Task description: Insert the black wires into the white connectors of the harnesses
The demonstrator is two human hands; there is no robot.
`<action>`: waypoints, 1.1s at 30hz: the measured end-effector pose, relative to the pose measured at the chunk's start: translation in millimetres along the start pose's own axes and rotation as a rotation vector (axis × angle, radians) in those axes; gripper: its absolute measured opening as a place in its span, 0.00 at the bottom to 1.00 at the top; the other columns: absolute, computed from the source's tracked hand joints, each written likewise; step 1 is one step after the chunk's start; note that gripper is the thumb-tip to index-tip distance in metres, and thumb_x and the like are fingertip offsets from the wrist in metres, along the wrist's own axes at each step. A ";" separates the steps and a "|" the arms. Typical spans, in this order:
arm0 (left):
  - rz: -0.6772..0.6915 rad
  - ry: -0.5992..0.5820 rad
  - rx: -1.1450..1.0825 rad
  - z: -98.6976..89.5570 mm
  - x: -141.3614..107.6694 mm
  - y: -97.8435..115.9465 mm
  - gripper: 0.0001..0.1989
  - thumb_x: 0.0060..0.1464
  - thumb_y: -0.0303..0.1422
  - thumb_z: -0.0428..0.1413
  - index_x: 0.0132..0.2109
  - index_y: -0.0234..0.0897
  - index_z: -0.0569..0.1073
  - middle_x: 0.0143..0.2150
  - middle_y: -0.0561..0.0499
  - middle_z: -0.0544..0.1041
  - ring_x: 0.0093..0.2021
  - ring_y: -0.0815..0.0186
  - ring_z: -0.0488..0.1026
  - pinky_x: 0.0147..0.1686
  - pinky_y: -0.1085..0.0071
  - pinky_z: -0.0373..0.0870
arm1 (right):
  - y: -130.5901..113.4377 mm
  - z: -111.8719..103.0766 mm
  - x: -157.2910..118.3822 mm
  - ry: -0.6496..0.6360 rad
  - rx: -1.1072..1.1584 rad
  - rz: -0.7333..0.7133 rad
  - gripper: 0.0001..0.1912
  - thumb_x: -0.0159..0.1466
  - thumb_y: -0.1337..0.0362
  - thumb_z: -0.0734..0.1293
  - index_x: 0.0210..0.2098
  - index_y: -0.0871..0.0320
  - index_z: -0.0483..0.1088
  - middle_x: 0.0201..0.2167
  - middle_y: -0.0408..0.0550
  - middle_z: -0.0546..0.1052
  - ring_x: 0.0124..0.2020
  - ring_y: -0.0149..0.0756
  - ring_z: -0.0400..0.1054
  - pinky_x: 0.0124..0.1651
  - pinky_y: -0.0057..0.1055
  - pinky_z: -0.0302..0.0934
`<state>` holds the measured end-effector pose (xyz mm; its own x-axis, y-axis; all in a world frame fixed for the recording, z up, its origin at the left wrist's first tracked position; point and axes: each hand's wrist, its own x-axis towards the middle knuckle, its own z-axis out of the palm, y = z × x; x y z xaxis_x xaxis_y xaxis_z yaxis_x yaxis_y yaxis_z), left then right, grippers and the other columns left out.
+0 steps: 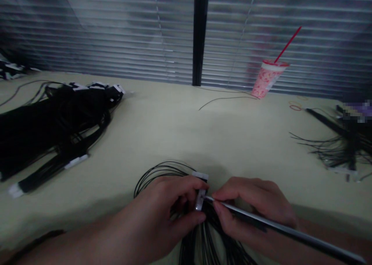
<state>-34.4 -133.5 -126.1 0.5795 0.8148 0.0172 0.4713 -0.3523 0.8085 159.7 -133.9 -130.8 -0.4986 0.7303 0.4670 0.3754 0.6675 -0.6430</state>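
Low in the middle of the head view, my left hand [162, 214] pinches a small white connector [200, 200] between thumb and forefinger. Thin black wires [203, 243] run from it down past the frame's bottom edge, and some loop up behind my left hand. A second white piece [200, 175] shows just above the fingertips. My right hand [255, 207] is closed around a long, thin metallic tool [279, 227], held like a pen. The tool's tip is at the face of the connector; whether it enters a slot is too small to tell.
Bundles of black wires [58, 117] with white connectors lie on the pale table [174, 129] at left. More black wires [348, 141] lie at right. A pink patterned cup [269, 79] with a red straw stands at the back, before the window blinds [116, 32]. Loose thin wires lie near it.
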 end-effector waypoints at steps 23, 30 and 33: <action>-0.100 0.006 0.090 4.8 4.4 3.8 0.04 0.49 0.28 0.51 0.35 0.39 0.66 0.26 0.58 0.69 0.24 0.72 0.63 0.24 0.76 0.56 | -18.2 -3.3 6.2 -0.054 -0.060 0.005 0.12 0.57 0.74 0.62 0.40 0.57 0.66 0.36 0.42 0.74 0.36 0.26 0.69 0.40 0.18 0.64; -0.112 0.011 0.149 5.5 4.7 2.1 0.04 0.48 0.29 0.51 0.34 0.39 0.64 0.25 0.59 0.68 0.23 0.73 0.61 0.23 0.76 0.53 | -16.0 -7.2 18.7 -0.092 0.011 0.067 0.07 0.57 0.73 0.63 0.32 0.57 0.69 0.28 0.38 0.75 0.28 0.23 0.69 0.34 0.16 0.62; -0.090 0.035 0.186 4.7 5.0 2.0 0.03 0.47 0.29 0.52 0.31 0.39 0.63 0.23 0.60 0.66 0.22 0.73 0.60 0.21 0.76 0.52 | -14.3 -9.5 23.7 -0.174 0.046 0.122 0.07 0.58 0.72 0.62 0.33 0.55 0.70 0.28 0.36 0.74 0.27 0.20 0.68 0.33 0.15 0.61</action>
<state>-27.4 -132.3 -127.2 0.5076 0.8612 -0.0270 0.6368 -0.3539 0.6850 149.9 -124.8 -104.8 -0.5804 0.7667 0.2744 0.4073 0.5651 -0.7175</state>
